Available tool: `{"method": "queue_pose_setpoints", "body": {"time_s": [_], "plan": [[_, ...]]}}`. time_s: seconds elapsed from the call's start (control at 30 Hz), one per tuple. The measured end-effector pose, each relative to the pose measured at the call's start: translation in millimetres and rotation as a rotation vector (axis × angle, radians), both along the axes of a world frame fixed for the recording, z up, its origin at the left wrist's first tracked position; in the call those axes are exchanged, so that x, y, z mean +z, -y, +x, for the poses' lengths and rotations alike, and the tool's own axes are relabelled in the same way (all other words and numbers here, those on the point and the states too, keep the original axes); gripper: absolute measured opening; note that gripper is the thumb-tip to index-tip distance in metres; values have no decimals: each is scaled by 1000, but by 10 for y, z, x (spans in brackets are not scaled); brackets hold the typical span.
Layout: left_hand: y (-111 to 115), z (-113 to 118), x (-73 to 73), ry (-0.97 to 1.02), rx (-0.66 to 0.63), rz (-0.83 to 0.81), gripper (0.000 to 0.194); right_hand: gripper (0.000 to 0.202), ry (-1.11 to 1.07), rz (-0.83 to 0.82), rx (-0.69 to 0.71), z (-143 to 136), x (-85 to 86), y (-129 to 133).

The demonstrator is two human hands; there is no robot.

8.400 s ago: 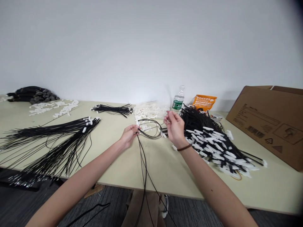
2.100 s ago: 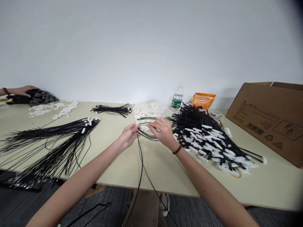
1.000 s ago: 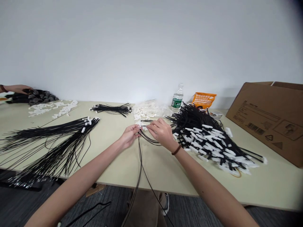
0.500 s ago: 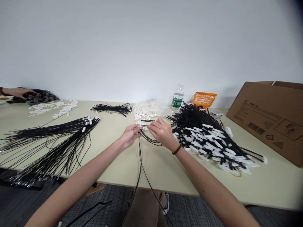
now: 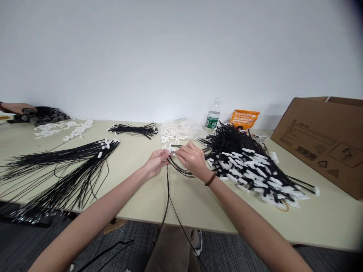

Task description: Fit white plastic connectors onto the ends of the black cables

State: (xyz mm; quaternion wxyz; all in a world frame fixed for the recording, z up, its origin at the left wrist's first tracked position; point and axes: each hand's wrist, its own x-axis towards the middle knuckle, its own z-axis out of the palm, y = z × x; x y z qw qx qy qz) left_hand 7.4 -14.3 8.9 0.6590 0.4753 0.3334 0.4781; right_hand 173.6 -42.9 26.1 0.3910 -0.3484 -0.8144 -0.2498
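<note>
Over the middle of the table, my left hand (image 5: 157, 162) is closed, thumb and fingers pinching a small white connector (image 5: 170, 147). Several thin black wires (image 5: 181, 170) run from it; some curve to the right under my other hand, and two hang down past the table edge. Just to the right, my right hand (image 5: 193, 158) pinches a black wire close to the connector. Its fingertips partly hide the wire's end, so whether it sits inside the connector cannot be made out.
Black cables with white connectors (image 5: 249, 166) are heaped at right, beside a cardboard box (image 5: 320, 139). Behind my hands lie a bag of white connectors (image 5: 180, 130), a water bottle (image 5: 212, 116) and an orange packet (image 5: 244, 119). Wire bundles (image 5: 70, 166) lie left; another person's hand (image 5: 19, 108) is far left.
My right hand's fingertips have come slightly nearer the connector, and my left hand is almost still. At far left, the other person's hand has shifted a little left on the dark bundle.
</note>
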Motion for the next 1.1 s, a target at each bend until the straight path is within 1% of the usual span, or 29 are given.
{"method": "queue_pose_setpoints", "body": {"time_s": [0.23, 0.37, 0.43, 0.53, 0.63, 0.73, 0.97, 1.1], "plan": [[33, -1, 13, 3, -12, 6, 33, 22, 12, -12, 7, -2, 11, 12], [9, 5, -7, -30, 37, 30, 31, 22, -16, -67, 46, -21, -5, 3], [-7, 6, -18, -56, 71, 46, 30, 21, -72, -111, 59, -29, -4, -2], [-18, 2, -25, -88, 105, 67, 30, 20, -158, -189, 26, -27, 4, -13], [-12, -4, -22, -107, 112, 81, 31, 14, -205, -286, -20, -10, 7, -32], [-3, -4, -18, -128, 116, 116, 32, 9, -244, -373, -35, 3, 7, -51], [-3, 4, -17, -150, 181, 167, 35, 14, -334, -471, -45, -8, 47, -35], [3, 10, 7, -147, 197, 193, 34, 13, -414, -623, -24, 1, 56, -38]]}}
